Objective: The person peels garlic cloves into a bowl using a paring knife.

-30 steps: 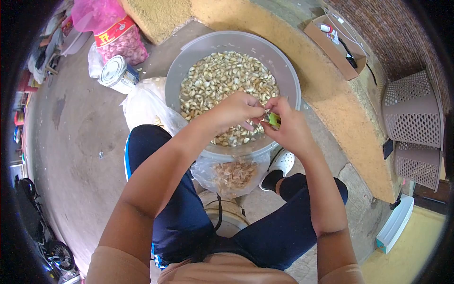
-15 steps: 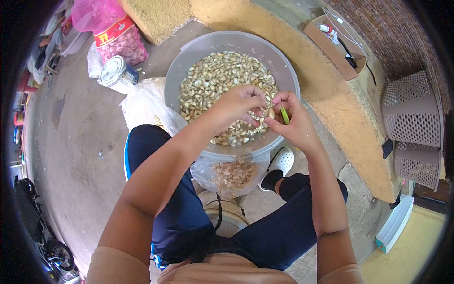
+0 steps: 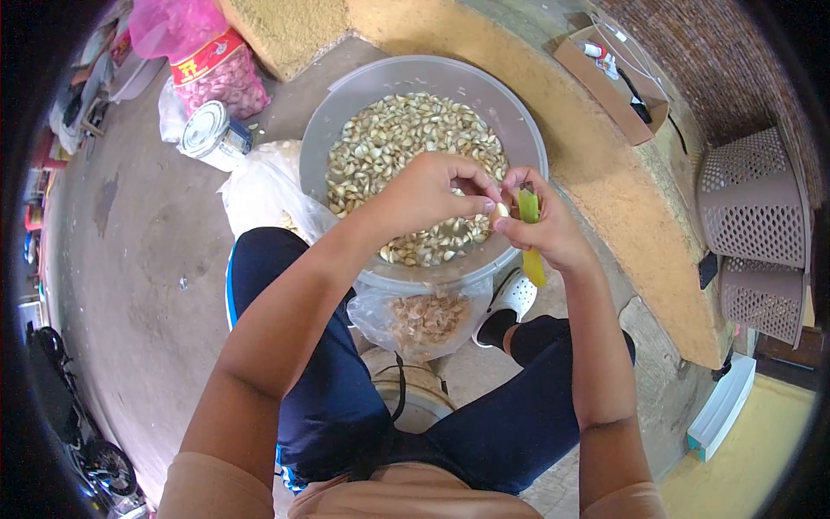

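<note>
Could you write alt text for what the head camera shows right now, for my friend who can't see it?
A seated person's left hand and right hand meet at a garlic clove, the right also holding a green-and-yellow object, above a large grey basin of cloves. Below it, papery skins fill part of a clear bag.

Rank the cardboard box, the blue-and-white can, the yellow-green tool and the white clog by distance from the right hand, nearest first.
From the right hand, in the head view:
1. Yellow-green tool: in its grip
2. White clog: below, beside the tub
3. Cardboard box: upper right
4. Blue-and-white can: far left
</note>
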The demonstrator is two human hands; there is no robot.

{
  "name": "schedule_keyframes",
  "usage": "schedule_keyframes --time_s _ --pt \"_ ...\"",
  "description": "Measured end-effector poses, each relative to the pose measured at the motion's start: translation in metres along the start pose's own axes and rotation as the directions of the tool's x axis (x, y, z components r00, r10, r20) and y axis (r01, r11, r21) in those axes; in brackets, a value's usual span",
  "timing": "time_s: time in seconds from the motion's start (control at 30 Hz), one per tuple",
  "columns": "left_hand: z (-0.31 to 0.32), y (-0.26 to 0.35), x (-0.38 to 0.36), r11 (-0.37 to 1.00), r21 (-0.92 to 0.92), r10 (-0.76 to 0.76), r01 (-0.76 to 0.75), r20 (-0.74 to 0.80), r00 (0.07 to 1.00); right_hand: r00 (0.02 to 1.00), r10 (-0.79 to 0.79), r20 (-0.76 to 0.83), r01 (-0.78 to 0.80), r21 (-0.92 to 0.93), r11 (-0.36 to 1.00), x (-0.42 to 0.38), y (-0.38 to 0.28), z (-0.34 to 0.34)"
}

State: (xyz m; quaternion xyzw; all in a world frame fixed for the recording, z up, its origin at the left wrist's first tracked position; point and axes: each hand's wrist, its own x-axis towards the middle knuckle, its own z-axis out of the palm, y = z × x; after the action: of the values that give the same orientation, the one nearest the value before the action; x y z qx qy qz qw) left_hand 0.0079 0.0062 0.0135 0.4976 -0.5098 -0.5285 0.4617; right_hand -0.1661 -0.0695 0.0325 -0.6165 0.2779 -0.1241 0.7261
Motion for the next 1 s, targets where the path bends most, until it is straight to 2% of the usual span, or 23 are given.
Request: schedule_keyframes --time_s 0.1,0.2,0.3,0.4,0.43,0.5,0.7,0.8,0.9,1.0 --pt "-0.001 0.003 0.000 1.000 0.024 0.004 -0.005 0.025 1.000 1.000 0.029 0.008 -0.030 0.058 0.998 0.000 0.000 0.000" --pt "0.004 -0.002 0.001 0.997 -0.076 0.005 -0.003 0.016 1.000 0.999 0.037 0.025 -0.039 0.081 0.996 0.000 0.000 -0.001" --pt "0.007 -0.002 0.000 1.000 -0.007 0.004 -0.004 0.021 1.000 1.000 0.023 0.014 -0.024 0.061 0.998 -0.001 0.001 0.002" --pt "0.011 -0.006 0.001 0.978 0.167 0.135 -0.128 -0.031 0.990 1.000 0.005 -0.012 -0.004 0.073 0.997 -0.001 0.002 0.005" --pt "0.013 -0.006 0.001 0.979 0.165 0.127 -0.117 -0.052 0.990 1.000 0.000 -0.022 0.002 0.085 0.996 -0.001 0.002 0.005" --pt "0.016 -0.005 0.000 0.983 0.160 0.111 -0.095 -0.093 0.989 0.999 0.033 -0.024 -0.028 0.160 0.987 0.001 0.004 0.004" --pt "0.016 -0.004 -0.001 0.908 0.382 0.241 -0.175 -0.132 0.962 0.997 0.070 -0.033 -0.052 0.385 0.922 0.004 0.008 0.004" --pt "0.015 -0.006 0.000 0.885 0.398 0.307 -0.240 -0.114 0.945 0.997 0.069 -0.036 -0.049 0.397 0.916 0.005 0.007 0.004" --pt "0.016 -0.004 0.001 0.965 0.169 0.231 -0.199 -0.190 0.954 0.996 0.084 0.003 -0.079 0.379 0.922 0.005 0.006 0.001" --pt "0.012 0.005 0.000 0.898 0.294 0.374 -0.327 -0.117 0.920 0.994 0.102 0.032 -0.107 0.412 0.905 0.005 0.005 -0.006"
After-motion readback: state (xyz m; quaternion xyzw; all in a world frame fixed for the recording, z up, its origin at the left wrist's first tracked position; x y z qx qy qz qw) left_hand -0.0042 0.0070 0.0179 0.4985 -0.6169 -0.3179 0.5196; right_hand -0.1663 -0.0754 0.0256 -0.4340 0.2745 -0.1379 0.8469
